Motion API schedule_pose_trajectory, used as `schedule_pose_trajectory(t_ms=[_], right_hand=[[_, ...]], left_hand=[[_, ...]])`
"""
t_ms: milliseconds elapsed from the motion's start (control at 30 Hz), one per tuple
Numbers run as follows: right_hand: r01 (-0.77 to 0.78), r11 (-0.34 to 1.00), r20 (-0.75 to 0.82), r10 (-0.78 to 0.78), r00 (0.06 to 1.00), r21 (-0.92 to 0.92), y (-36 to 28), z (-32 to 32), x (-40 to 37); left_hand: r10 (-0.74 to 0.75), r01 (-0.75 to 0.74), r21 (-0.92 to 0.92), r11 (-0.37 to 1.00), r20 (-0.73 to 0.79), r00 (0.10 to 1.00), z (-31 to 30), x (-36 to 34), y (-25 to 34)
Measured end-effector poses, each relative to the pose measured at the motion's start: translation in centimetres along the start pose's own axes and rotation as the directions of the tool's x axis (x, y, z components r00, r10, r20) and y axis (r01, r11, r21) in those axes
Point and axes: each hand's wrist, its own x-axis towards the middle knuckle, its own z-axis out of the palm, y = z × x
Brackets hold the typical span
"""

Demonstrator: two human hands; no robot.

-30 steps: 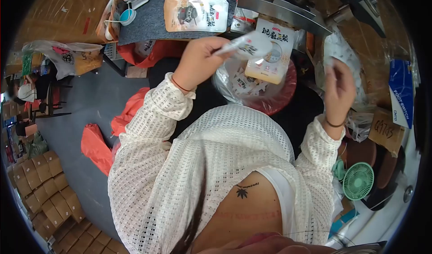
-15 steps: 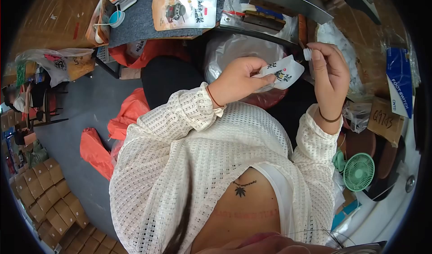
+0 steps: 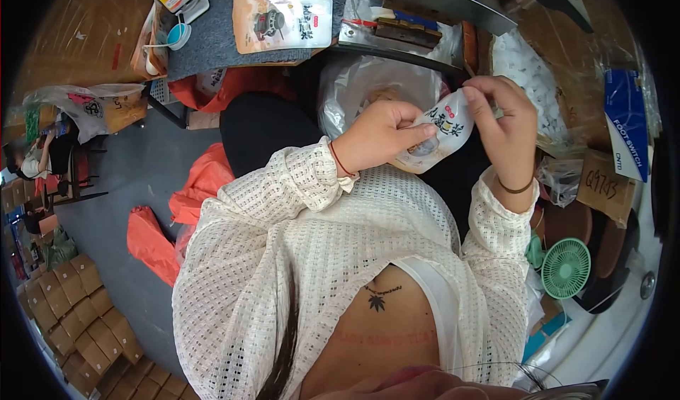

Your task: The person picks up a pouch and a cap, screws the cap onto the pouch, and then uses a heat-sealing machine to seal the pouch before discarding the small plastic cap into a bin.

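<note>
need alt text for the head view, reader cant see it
A person's left hand grips a white printed plastic pouch, with the right hand at its upper end. Ahead are a clear plastic liner and a grey fabric-topped table bearing a peach and white pouch; a round green plastic fan sits at right.

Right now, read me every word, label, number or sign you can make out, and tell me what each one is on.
"FOOT SWITCH": blue-and-white box.
"CNTD", apparently: same box.
"Q97", handwritten, its ending unclear: cardboard box.
Held pouch: Chinese characters, too small to quote surely.
Flat pouch on the table: likewise.
Plastic bag at left: markings too blurred.
Chest: black and red lettering, too small.
</note>
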Motion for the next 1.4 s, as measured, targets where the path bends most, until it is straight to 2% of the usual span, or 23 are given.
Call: schedule_pose_trajectory(t_ms=[33,133,167,267,333,400,467,567,633,733,767,867,1000,1067,1100,1133,1167,1200,1267,1300,1400], right_hand=[[0.05,0.997,-0.032,-0.052,0.998,-0.057,0.7,0.4,-0.2],[0.183,0.965,0.084,-0.17,0.982,-0.187,1.8,-0.2,0.1],[0.136,0.984,0.13,-0.121,0.984,-0.114,1.6,0.0,0.1],[0.066,0.996,0.041,-0.063,0.997,-0.06,2.0,-0.2,0.0],[-0.041,0.999,-0.208,0.044,0.977,0.021,1.9,-0.3,-0.1],[-0.035,0.99,-0.169,0.058,0.984,0.137,2.1,0.2,0.0],[-0.069,0.995,-0.056,0.074,0.996,0.076,1.1,0.7,0.0],[-0.054,0.999,-0.036,0.054,0.998,-0.003,1.5,0.4,-0.3],[-0.043,0.999,-0.002,0.043,0.999,-0.021,1.1,0.1,-0.5],[-0.083,0.997,-0.155,0.082,0.984,-0.004,0.7,-0.3,-0.3],[-0.025,1.0,-0.146,0.025,0.989,0.005,0.8,-0.1,-0.1],[-0.02,0.998,-0.023,0.019,1.0,-0.056,0.5,0.3,-0.1],[0.079,0.991,0.175,-0.059,0.983,-0.105,2.0,-0.3,-0.1],[0.119,0.99,0.041,-0.117,0.992,-0.071,1.8,-0.3,0.0],[0.143,0.988,-0.03,-0.145,0.989,-0.058,1.6,-0.4,0.1],[0.099,0.979,-0.127,-0.123,0.984,-0.181,1.3,-1.1,0.0],[0.076,0.981,-0.219,-0.115,0.969,-0.176,2.2,-1.6,-0.2],[0.054,0.984,-0.308,-0.105,0.946,-0.169,3.0,-1.9,-0.4],[-0.006,0.985,-0.255,-0.039,0.966,-0.172,3.1,-1.6,-0.8],[-0.035,0.984,-0.229,-0.006,0.973,-0.174,3.0,-1.3,-1.1],[0.091,0.984,-0.061,-0.101,0.993,-0.154,1.8,0.9,-1.4]], left_hand=[[-0.021,0.022,-0.028,0.999,0.014,1.0,0.1,-0.1,0.0],[-0.072,0.082,-0.159,0.984,0.068,0.995,0.4,-0.3,0.1],[-0.09,0.107,-0.208,0.972,0.093,0.992,0.5,-0.4,0.2],[-0.136,0.143,-0.071,0.987,0.096,0.986,-0.1,-0.4,0.8],[-0.056,0.06,-0.059,0.996,0.069,0.996,-0.4,0.0,0.0],[-0.005,0.007,-0.052,0.999,0.044,0.999,-0.3,0.1,-0.9],[0.032,-0.031,-0.042,0.999,0.02,0.999,0.0,0.3,-1.1],[0.002,-0.002,-0.076,0.997,0.005,1.0,0.5,0.1,-0.8],[0.016,-0.016,0.0,1.0,0.004,1.0,0.5,0.1,-0.5],[0.012,-0.013,0.033,0.999,0.03,0.999,0.2,0.1,-0.7],[0.008,-0.01,0.032,0.999,0.044,0.999,0.2,0.2,-0.7],[-0.036,0.034,0.049,0.998,0.04,0.999,0.4,-0.1,-0.2],[-0.112,0.135,-0.199,0.971,0.121,0.986,0.6,-0.3,-0.6],[-0.121,0.171,-0.284,0.944,0.184,0.975,0.5,-0.2,-0.6],[-0.11,0.152,-0.259,0.954,0.169,0.979,0.0,0.0,-0.7],[-0.099,0.134,-0.236,0.963,0.154,0.983,-0.8,0.3,-0.8],[-0.087,0.116,-0.212,0.97,0.139,0.986,-1.6,0.6,-0.8],[-0.102,0.125,-0.303,0.945,0.091,0.991,-2.2,0.8,0.6],[0.032,-0.027,-0.284,0.958,0.014,0.999,-4.4,2.9,0.6],[0.005,-0.001,-0.308,0.951,0.012,1.0,-5.1,3.5,1.2],[-0.065,0.061,-0.37,0.927,0.001,0.998,-6.4,4.5,3.0]])
